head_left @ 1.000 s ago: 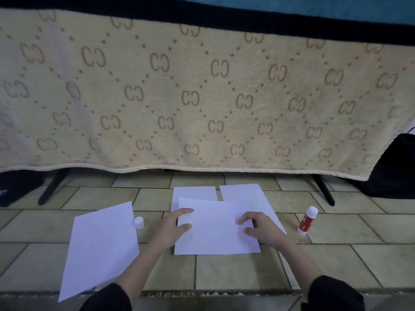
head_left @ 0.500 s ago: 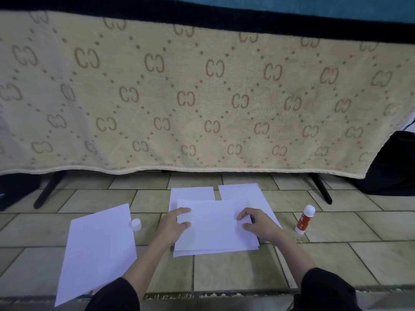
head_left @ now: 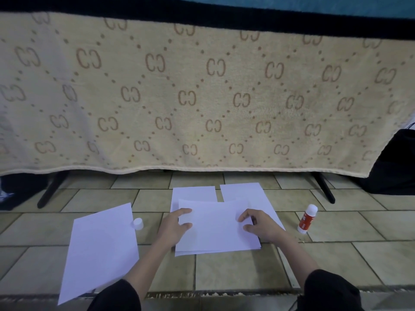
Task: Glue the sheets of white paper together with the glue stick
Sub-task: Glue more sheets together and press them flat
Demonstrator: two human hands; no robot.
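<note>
Spare sheet point(head_left: 98, 252) nearest you, left, on floor point(head_left: 235, 272), set aside.
Your left hand point(head_left: 174, 227) pinches top sheet point(head_left: 216, 227) at left edge, right hand point(head_left: 261, 226) at right edge; likely squaring it over sheets beneath for bonding.
Cap point(head_left: 137, 224) off, beside spare sheet.
Glue stick point(head_left: 307, 218) upright, right of stack, within your reach; red label unreadable.
Blanket point(head_left: 202, 97) behind: repeated "CC" pattern.

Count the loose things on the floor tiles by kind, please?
Sheets of white paper: at least 4, namely the loose sheet, the held sheet, two behind.
Glue stick: 1
White cap: 1
Total: 6
</note>
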